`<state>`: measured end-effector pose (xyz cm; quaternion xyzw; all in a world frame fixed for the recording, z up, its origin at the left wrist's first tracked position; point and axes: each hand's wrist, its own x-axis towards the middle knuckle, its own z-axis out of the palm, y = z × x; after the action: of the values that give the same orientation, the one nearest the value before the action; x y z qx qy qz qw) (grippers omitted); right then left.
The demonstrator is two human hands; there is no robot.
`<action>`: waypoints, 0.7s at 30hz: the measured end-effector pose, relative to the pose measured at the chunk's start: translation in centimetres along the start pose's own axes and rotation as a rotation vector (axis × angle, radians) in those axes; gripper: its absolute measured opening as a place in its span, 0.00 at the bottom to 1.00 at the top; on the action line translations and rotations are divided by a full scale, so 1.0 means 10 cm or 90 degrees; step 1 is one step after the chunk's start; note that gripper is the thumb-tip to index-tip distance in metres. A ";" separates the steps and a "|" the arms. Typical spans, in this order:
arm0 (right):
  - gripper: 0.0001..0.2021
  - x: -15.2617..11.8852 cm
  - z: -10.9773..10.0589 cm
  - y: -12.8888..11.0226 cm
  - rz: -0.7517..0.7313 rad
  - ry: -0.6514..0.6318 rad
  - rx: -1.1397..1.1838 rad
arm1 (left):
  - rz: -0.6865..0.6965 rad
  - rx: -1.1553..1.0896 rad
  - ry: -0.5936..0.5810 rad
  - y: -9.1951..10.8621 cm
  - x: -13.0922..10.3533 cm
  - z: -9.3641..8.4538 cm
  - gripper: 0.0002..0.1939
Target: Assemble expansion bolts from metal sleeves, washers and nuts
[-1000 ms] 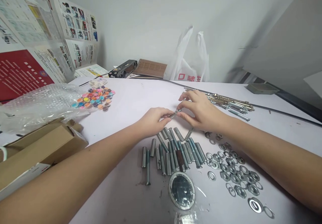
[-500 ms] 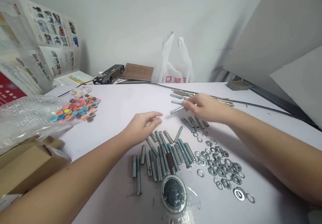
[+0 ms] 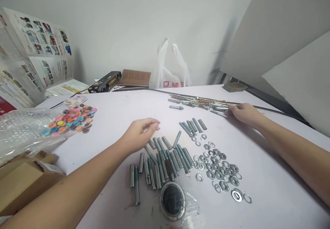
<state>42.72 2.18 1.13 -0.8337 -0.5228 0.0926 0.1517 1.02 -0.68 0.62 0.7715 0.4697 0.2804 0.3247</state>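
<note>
My left hand [image 3: 140, 133] is held just above the near pile of metal sleeves and bolts [image 3: 162, 160], fingers curved, thumb and index finger slightly apart, holding nothing. Farther right, my right hand [image 3: 239, 112] reaches to the right end of the assembled silver and gold bolts [image 3: 198, 100]. Its thumb and fingers are closed on the end of a silver bolt [image 3: 221, 108]; another bolt [image 3: 218, 114] lies just in front. A small group of loose bolts and sleeves [image 3: 193, 126] sits mid-table, with nuts and washers [image 3: 221, 169] nearer on the right.
A round black-centred disc [image 3: 172, 201] lies at the near edge. Coloured caps [image 3: 72, 119], bubble wrap [image 3: 23, 129] and a cardboard box [image 3: 28, 184] occupy the left. Behind are a black device [image 3: 105, 82], a white bag [image 3: 172, 71] and a small tray [image 3: 234, 87].
My right hand has moved right, from the left side of the assembled bolts to their right end. My left hand has barely moved. The camera view has shifted a little.
</note>
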 end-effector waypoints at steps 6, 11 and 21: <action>0.23 -0.08 0.06 -0.04 -0.084 -0.029 -0.029 | 0.003 0.012 0.002 0.02 0.01 0.00 0.18; 0.24 -0.13 0.06 -0.04 -0.113 -0.015 -0.057 | 0.016 0.019 0.006 0.02 0.00 0.00 0.17; 0.22 -0.16 0.02 0.04 -0.148 0.014 -0.073 | 0.003 0.025 0.021 -0.01 0.00 0.03 0.18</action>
<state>42.34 0.63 0.74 -0.7757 -0.6189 0.0352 0.1188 1.17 -0.70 0.39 0.7740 0.4787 0.2847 0.3011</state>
